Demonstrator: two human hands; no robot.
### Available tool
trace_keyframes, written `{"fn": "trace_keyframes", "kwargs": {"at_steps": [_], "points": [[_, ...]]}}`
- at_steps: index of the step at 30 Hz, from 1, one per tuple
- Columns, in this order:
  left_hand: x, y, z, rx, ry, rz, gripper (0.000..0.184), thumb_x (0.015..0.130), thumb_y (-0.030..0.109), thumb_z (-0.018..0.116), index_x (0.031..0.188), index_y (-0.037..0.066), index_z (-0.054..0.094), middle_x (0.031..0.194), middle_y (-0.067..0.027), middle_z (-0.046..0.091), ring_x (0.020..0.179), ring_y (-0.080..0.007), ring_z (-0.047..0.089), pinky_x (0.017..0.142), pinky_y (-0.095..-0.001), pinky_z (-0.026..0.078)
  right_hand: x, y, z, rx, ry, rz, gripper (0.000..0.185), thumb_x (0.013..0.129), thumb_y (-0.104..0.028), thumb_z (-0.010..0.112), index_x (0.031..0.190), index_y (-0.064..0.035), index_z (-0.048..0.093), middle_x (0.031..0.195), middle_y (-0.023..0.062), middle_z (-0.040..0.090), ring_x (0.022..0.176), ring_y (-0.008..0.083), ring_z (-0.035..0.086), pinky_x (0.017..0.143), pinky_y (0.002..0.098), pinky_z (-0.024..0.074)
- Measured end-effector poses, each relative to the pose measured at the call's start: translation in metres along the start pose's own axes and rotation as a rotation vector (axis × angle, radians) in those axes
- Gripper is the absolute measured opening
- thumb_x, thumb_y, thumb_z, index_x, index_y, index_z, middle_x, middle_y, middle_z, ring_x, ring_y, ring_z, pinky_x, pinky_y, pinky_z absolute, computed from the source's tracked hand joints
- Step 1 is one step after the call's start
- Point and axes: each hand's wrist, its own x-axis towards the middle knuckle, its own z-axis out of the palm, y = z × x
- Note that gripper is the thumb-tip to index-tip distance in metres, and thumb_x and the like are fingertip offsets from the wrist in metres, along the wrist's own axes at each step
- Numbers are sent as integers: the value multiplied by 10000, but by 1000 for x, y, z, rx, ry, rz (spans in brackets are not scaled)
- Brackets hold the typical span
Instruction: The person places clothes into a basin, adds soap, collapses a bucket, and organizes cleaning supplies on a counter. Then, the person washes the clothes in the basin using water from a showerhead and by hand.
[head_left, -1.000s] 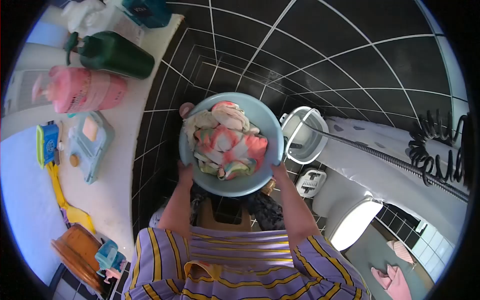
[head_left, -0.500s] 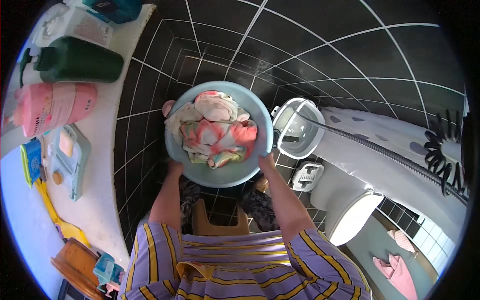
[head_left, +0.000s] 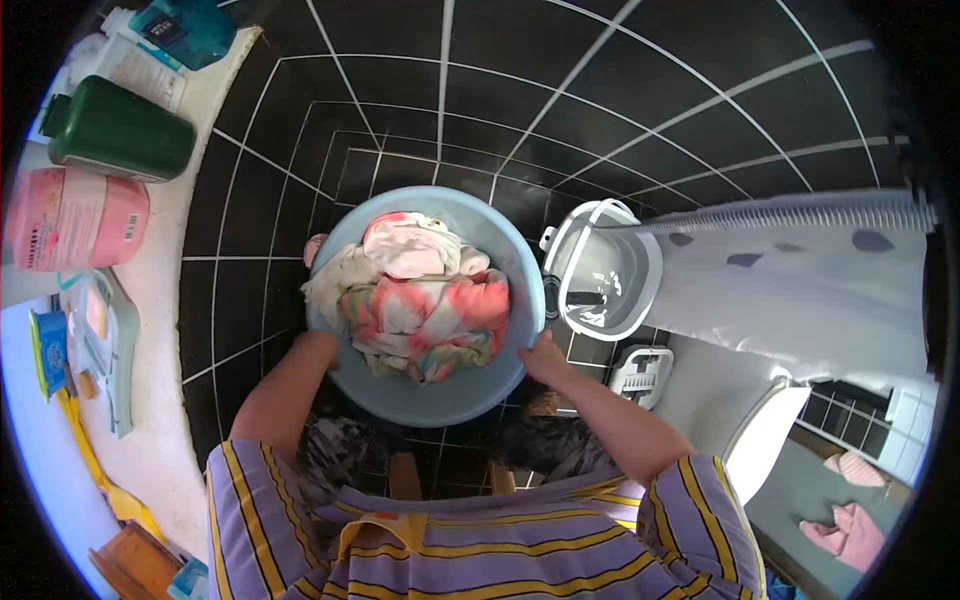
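Observation:
A round light-blue basin (head_left: pixel 440 405) is in front of me near the tiled corner. Wet clothes (head_left: pixel 425 300), white with red-pink patches, are heaped inside it, and one white piece hangs over the left rim. My left hand (head_left: pixel 319 350) grips the rim at the lower left, fingers partly hidden by the basin. On the opposite side my right hand (head_left: pixel 542 357) is closed on the rim at the lower right. Touching or almost touching the basin on the right is a white bucket (head_left: pixel 652 270) with some water in it.
Left, a white ledge (head_left: pixel 160 300) carries a green bottle (head_left: pixel 122 130), a pink bottle (head_left: pixel 85 220) and a soap dish (head_left: pixel 118 350). A toilet (head_left: pixel 765 435) stands right, beneath a shower hose (head_left: pixel 790 217) and curtain (head_left: pixel 800 290). A stool (head_left: pixel 405 478) is under me.
The basin appears lower and slightly left in view, with both hands still on its rim. My elbows have spread outward, and my head view has shifted.

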Motion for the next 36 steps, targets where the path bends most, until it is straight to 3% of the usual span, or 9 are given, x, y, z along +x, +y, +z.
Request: {"fn": "trace_keyframes", "kwargs": {"at_steps": [6, 8, 9, 12, 15, 19, 24, 29, 36], "points": [[-62, 80, -29, -151, 3, 261, 509, 932, 346, 542, 1363, 79, 504, 1342, -221, 537, 1219, -325, 550, 1043, -428, 419, 36, 19, -13, 44, -79, -167, 619, 870, -310, 671, 1204, 133, 395, 983, 254, 655, 731, 279, 703, 637, 373, 570], [-99, 87, -28, 194, -190, 258, 506, 937, 357, 537, 1363, 88, 506, 1339, -225, 537, 1215, -324, 553, 1043, -430, 420, 28, 24, -10, 144, -9, -115, 543, 864, -339, 668, 1159, 92, 521, 900, 222, 684, 817, 332, 698, 735, 416, 546], [-107, 84, -27, 745, -254, 308, 486, 938, 354, 536, 1350, 96, 521, 1300, -227, 573, 1201, -315, 565, 1035, -427, 427, 7, 13, -21, 109, -116, -134, 525, 867, -341, 667, 1150, 81, 538, 898, 211, 685, 795, 323, 694, 713, 407, 545], [-141, 118, -21, 631, -245, 621, 426, 925, 312, 578, 1294, 99, 561, 1152, -192, 664, 1093, -302, 631, 947, -404, 492, -2, 23, -25, -87, -352, -169, 462, 891, -342, 647, 1172, 20, 593, 937, 164, 686, 776, 272, 673, 661, 396, 534], [-176, 148, 0, 38, -185, 579, 362, 907, 313, 626, 1219, 130, 626, 1026, -140, 707, 966, -292, 681, 864, -403, 510, 3, 35, -51, -411, -521, -449, 446, 897, -339, 645, 1220, -33, 613, 1015, 146, 687, 862, 263, 668, 719, 428, 529], [-177, 179, 60, -33, -175, 663, 442, 889, 360, 653, 1259, 128, 587, 1157, -174, 663, 975, -329, 674, 848, -422, 523, 22, 28, -115, -662, -132, -395, 399, 864, -265, 620, 1236, -122, 627, 1111, 166, 681, 1049, 331, 643, 922, 443, 488], [-185, 206, 118, 258, -205, 653, 767, 849, 468, 677, 1456, 144, 340, 1306, -237, 561, 1165, -408, 571, 965, -484, 457, 90, 78, -113, -384, 300, -682, 509, 801, -269, 688, 1261, -86, 570, 1273, 169, 599, 1143, 323, 595, 967, 427, 471], [-181, 196, 155, 324, -189, 746, 1094, 725, 302, 809, 1540, 133, 100, 1363, -252, 498, 1155, -470, 550, 958, -524, 457, 109, 85, -85, -456, 186, -619, 465, 838, -242, 626, 1289, -154, 553, 1209, 177, 577, 1129, 345, 593, 956, 439, 476], [-200, 234, 167, 337, -188, 557, 1098, 694, 79, 727, 1552, 135, 45, 1377, -270, 468, 1117, -433, 580, 880, -482, 513, 105, 79, -111, -625, 192, -605, 406, 845, -172, 623, 1249, -188, 580, 1180, 180, 573, 1092, 356, 608, 913, 445, 497]]}}
